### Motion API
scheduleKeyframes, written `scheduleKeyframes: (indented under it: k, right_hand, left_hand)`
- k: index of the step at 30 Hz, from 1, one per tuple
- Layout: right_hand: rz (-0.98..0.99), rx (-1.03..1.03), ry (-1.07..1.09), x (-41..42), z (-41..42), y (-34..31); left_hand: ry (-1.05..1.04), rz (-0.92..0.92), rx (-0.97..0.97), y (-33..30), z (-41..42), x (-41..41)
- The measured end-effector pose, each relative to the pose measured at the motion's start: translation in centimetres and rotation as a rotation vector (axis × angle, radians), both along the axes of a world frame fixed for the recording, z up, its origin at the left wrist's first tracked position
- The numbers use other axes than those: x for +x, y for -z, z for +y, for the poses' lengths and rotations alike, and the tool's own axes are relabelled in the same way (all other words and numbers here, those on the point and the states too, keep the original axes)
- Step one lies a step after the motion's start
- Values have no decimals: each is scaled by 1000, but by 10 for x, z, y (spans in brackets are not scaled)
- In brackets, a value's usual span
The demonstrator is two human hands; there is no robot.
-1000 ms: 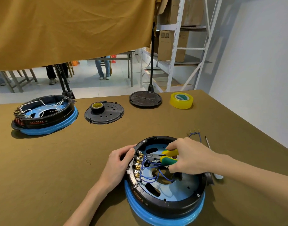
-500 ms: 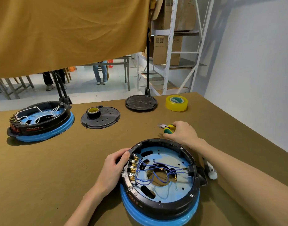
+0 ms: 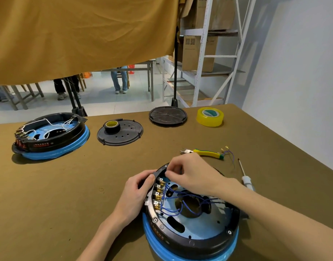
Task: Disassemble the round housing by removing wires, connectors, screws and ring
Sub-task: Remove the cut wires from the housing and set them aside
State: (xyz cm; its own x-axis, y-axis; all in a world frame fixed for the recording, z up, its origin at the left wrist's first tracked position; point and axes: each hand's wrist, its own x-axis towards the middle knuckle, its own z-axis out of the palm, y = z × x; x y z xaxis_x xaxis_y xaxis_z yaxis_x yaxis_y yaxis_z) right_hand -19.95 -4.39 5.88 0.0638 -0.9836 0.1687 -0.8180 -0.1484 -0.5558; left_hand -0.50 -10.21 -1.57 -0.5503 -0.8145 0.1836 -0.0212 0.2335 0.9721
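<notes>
Head view, lower centre of the frame: the round housing sits on the olive table, black rim over a blue base. The left hand grips the rim at its left edge, thumb curled over the top, bracing it. The right hand reaches in from the right, fingertips pinched together at the top of the brass connectors; what exactly they hold is hidden under the fingers. Blue wires loop from those terminals across the blue plate to the far side.

The risks, as I read it: pull on the wire rather than the connector body and it could tear from its crimp. If the bracing hand slips, the housing may skid. The freed wire could also snag its neighbours.

Right of centre, the yellow cutters lie idle beside a loose wire scrap and the screwdriver.
</notes>
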Motion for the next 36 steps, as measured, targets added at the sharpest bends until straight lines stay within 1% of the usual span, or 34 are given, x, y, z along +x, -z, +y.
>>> scheduleKeyframes:
  k: [2,6,12,14,19,22,25,28,30,36]
  right_hand:
    - [50,62,0,9,2,3]
    - [97,98,6,15,0,8]
    - [68,40,28,20,-3,18]
    - [88,20,18,20,-3,19]
    - [101,60,-44,16,-3,10]
    - [199,-7,50,26,2,17]
    - [179,-48,125,35,6,24]
    - [114,16,7,24,3,13]
    - [113,60,-64,19,2,5]
    - [167,39,119,34,5,22]
  left_hand:
    - [9,3,2,0,0,1]
    - [7,6,-4,0,-1,1]
    - [12,7,-11,1,-1,1]
    - [13,7,-15,1,-2,1]
    - [17,2,-29,1,-2,2]
    - [13,6,-30,1,-1,2]
    - [9,10,-27,0,0,1]
    - [14,4,-26,-1,-1,1]
    - [15,-1,-22,-1,0,2]
    - [7,15,-10,-2,2,0]
